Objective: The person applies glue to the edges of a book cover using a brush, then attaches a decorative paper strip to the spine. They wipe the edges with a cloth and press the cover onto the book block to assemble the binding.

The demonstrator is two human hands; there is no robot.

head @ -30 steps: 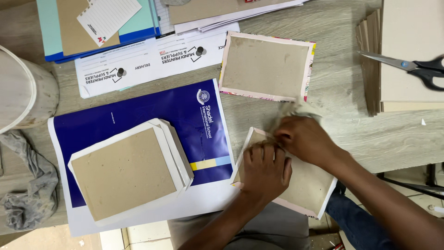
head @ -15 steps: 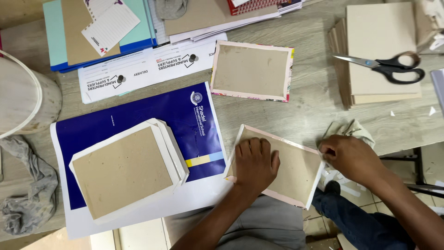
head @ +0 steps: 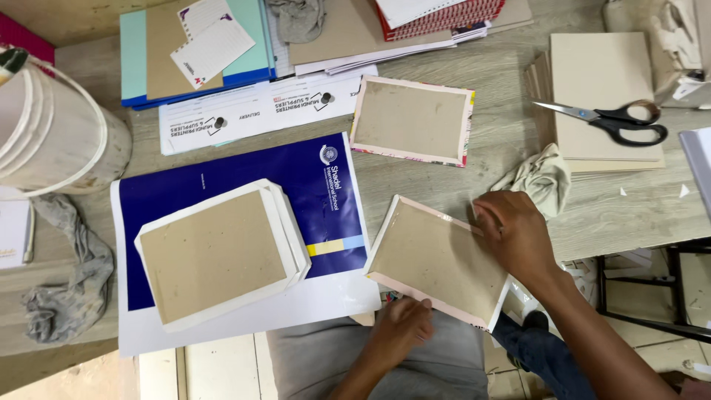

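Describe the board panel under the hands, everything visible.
The board panel is a flat rectangle of grey-brown card, its edges wrapped in a thin pale border, pinkish along the near side and glossy at the top. It lies tilted on the wooden table, its near edge overhanging toward the person's lap. The right hand presses on its upper right edge; the left hand grips the near edge. Its left corner sits close to the blue poster sheet; whether they overlap is unclear.

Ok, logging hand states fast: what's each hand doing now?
Left hand: fingers curled on the near edge of the cardboard panel.
Right hand: flat, pressing its far corner.
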